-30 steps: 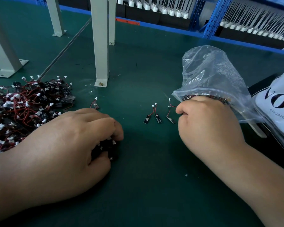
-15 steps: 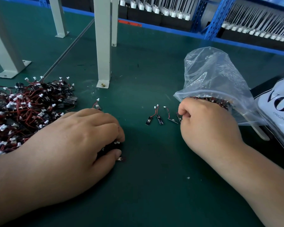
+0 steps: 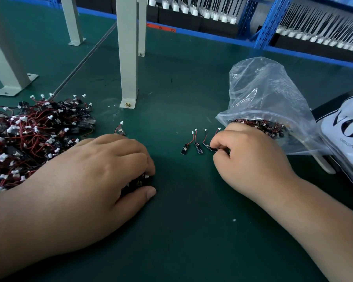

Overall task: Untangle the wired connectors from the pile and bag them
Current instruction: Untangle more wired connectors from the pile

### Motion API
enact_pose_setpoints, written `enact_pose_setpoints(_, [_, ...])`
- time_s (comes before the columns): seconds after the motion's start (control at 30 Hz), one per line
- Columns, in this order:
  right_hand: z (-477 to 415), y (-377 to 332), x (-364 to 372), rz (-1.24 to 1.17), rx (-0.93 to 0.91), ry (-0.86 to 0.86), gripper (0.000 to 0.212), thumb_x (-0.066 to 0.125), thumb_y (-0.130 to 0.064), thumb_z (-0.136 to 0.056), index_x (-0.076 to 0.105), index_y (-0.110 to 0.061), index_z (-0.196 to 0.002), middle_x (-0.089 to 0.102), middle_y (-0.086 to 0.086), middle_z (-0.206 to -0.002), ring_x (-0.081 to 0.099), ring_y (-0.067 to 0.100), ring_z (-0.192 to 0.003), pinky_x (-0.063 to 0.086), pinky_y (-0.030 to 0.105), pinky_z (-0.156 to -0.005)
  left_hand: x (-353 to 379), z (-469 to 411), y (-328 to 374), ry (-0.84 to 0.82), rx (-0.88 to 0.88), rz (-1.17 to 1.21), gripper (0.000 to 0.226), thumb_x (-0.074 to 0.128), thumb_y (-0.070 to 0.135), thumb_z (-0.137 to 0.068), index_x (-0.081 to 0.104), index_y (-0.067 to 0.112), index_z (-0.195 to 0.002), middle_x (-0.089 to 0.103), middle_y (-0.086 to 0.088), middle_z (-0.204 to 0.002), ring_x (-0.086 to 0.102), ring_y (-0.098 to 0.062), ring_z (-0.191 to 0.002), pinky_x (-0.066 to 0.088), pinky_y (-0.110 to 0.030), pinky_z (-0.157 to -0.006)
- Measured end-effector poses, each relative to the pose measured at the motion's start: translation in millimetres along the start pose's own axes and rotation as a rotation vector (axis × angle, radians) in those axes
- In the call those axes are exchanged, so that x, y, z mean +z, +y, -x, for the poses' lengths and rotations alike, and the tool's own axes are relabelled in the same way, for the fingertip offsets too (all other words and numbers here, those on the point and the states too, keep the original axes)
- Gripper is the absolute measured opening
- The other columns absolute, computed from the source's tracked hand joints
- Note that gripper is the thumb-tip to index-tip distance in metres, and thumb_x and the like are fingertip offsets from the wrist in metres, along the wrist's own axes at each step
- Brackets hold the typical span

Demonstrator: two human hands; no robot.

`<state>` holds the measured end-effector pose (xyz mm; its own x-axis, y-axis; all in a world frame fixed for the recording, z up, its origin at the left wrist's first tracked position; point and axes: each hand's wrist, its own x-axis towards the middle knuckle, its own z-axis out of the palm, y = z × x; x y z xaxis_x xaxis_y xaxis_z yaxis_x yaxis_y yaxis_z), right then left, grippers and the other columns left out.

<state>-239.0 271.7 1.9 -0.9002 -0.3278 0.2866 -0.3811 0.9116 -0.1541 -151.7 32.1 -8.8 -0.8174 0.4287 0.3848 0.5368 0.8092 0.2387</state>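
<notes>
A tangled pile of wired connectors [image 3: 27, 135], red and black wires with white plugs, lies at the left on the green mat. My left hand [image 3: 102, 171] rests beside it with fingers curled over a small clump of connectors [image 3: 140, 181]. A row of three separated connectors [image 3: 195, 142] lies at the centre. My right hand [image 3: 247, 157] pinches a fourth connector at the right end of that row. Behind this hand a clear zip bag [image 3: 267, 98] lies open with several connectors inside. One loose connector [image 3: 120, 129] sits near the pile.
Grey metal frame legs [image 3: 128, 58] stand bolted to the mat behind the work area. A white printed bag [image 3: 346, 135] lies at the right edge. Blue shelving with rows of white-tipped parts [image 3: 222, 15] runs along the back.
My right hand has set a connector down at the right end of the row and still pinches it. My left hand stays on its clump.
</notes>
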Motion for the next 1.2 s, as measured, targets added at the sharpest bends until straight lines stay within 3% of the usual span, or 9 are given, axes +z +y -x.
enact_pose_setpoints(0.2, [1.0,-1.8,0.1,-0.004,-0.024,0.009,0.019,0.056,-0.015,-0.082,0.071,-0.026,-0.085,0.061,-0.008,-0.089,0.055,0.018,-0.089,0.051,0.035,-0.071,0.2,-0.3,0.2,-0.005,-0.009,-0.003,0.013,0.080,0.017,-0.073,0.069,0.016,-0.079,0.062,0.003,-0.082,0.059,-0.028,-0.077,0.051,-0.047,-0.071])
enact_pose_setpoints(0.33, [1.4,-2.0,-0.1,0.004,-0.028,0.021,0.014,0.056,-0.018,-0.083,0.068,-0.023,-0.079,0.059,-0.008,-0.086,0.054,0.017,-0.084,0.051,0.034,-0.068,-0.2,-0.9,5.2,0.036,-0.010,0.043,0.002,0.071,0.018,-0.078,0.069,0.017,-0.078,0.061,0.005,-0.082,0.059,-0.027,-0.076,0.051,-0.048,-0.071])
enact_pose_setpoints(0.57, [1.4,-1.0,2.2,-0.020,-0.048,0.060,0.015,0.057,-0.019,-0.089,0.067,-0.024,-0.080,0.055,-0.009,-0.087,0.055,0.019,-0.081,0.051,0.035,-0.066,2.5,0.4,8.5,0.022,-0.071,0.006,0.023,0.082,0.005,-0.065,0.070,0.005,-0.085,0.066,-0.009,-0.086,0.061,-0.037,-0.082,0.050,-0.053,-0.076])
enact_pose_setpoints(0.8, [1.1,-0.8,2.8,-0.053,-0.090,0.084,0.009,0.061,-0.019,-0.091,0.069,-0.024,-0.090,0.055,-0.010,-0.095,0.057,0.022,-0.082,0.052,0.038,-0.066,-2.4,-2.3,3.1,0.024,0.057,0.014,0.010,0.076,0.012,-0.073,0.069,0.019,-0.074,0.063,0.004,-0.079,0.060,-0.026,-0.072,0.054,-0.045,-0.067])
enact_pose_setpoints(1.07, [14.0,-17.3,-0.8,-0.081,-0.432,0.119,0.008,0.065,-0.008,-0.086,0.071,-0.012,-0.083,0.056,0.001,-0.085,0.052,0.028,-0.065,0.046,0.038,-0.049,-3.3,-5.3,6.2,0.016,0.090,-0.051,0.022,0.086,0.004,-0.055,0.066,0.013,-0.060,0.061,-0.003,-0.066,0.059,-0.030,-0.060,0.054,-0.045,-0.056])
enact_pose_setpoints(1.2, [16.3,-16.7,-2.1,-0.121,-0.551,0.024,0.011,0.063,-0.014,-0.088,0.073,-0.014,-0.085,0.058,0.000,-0.084,0.055,0.026,-0.066,0.046,0.038,-0.051,-4.1,-6.7,7.6,0.031,0.123,-0.055,0.025,0.087,0.002,-0.053,0.066,0.013,-0.058,0.061,-0.002,-0.064,0.059,-0.029,-0.057,0.054,-0.044,-0.053])
